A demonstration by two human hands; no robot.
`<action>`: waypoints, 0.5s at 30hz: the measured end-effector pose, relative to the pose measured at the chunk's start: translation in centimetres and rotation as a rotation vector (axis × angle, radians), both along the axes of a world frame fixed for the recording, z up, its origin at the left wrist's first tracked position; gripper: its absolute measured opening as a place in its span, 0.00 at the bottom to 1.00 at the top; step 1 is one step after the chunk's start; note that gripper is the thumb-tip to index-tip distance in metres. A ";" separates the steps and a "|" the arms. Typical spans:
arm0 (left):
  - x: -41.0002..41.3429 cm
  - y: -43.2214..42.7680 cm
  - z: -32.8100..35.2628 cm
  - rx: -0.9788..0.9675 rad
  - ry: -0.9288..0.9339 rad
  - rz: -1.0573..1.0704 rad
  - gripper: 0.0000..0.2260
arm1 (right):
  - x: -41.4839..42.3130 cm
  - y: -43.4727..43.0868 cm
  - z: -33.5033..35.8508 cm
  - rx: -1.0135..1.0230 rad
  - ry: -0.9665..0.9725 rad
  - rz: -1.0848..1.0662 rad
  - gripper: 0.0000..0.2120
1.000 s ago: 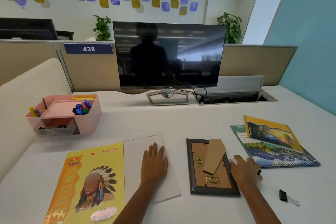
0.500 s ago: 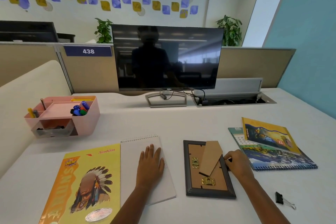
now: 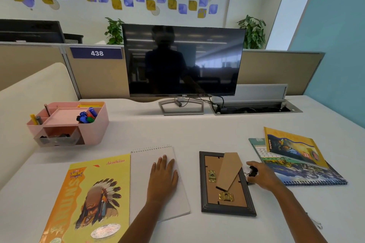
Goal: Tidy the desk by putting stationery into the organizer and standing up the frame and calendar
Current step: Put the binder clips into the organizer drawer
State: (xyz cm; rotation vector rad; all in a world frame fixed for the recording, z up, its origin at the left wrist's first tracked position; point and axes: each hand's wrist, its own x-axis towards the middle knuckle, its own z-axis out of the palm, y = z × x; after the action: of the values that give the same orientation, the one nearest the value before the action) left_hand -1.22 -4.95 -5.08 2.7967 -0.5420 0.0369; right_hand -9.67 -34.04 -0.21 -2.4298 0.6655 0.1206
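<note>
R. hand [image 3: 262, 177] pinches small black metal binder clip [image 3: 252, 171] w/ curled fingers, just beside face-down dark rectangular picture frame [image 3: 227, 210]; likely bound for pink plastic organizer [image 3: 94, 132], far left. L. hand [image 3: 163, 177] lies flat, fingers straight, prob. steadying white spiral notepad [image 3: 146, 163].

A picture frame [image 3: 227, 210] is backed with matt brown board and fitted with shiny brass-coloured hangers [image 3: 226, 196]; the organizer [image 3: 94, 134] is moulded in smooth pink plastic.

A dark monitor [image 3: 183, 59] stands before the partition [image 3: 276, 71], plants [image 3: 252, 31] behind.
</note>
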 end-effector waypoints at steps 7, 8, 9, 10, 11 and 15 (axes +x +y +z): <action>-0.1 0.0 0.4 -0.009 -0.003 0.009 0.43 | 1.3 -0.4 0.0 -0.196 0.128 0.122 0.20; -0.2 0.0 0.4 -0.002 -0.006 0.010 0.43 | 1.4 -0.4 -0.1 -0.209 0.124 0.121 0.18; -0.2 -0.1 0.5 0.001 -0.009 0.012 0.43 | 1.5 -0.5 -0.2 -0.216 0.120 0.128 0.17; -0.2 -0.1 0.5 0.000 -0.010 0.013 0.43 | 1.5 -0.5 -0.1 -0.216 0.121 0.137 0.16; -0.2 0.0 0.5 -0.001 -0.009 0.013 0.43 | 1.5 -0.6 0.0 -0.206 0.126 0.144 0.16; -0.1 0.0 0.3 -0.037 -0.007 0.010 0.43 | 1.5 -1.0 0.5 -0.114 0.232 0.226 0.24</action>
State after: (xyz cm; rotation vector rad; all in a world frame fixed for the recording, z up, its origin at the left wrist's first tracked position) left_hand -1.34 -4.98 -4.83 2.7640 -0.5238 0.0585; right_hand -8.17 -35.06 0.33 -2.6201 0.5054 0.4732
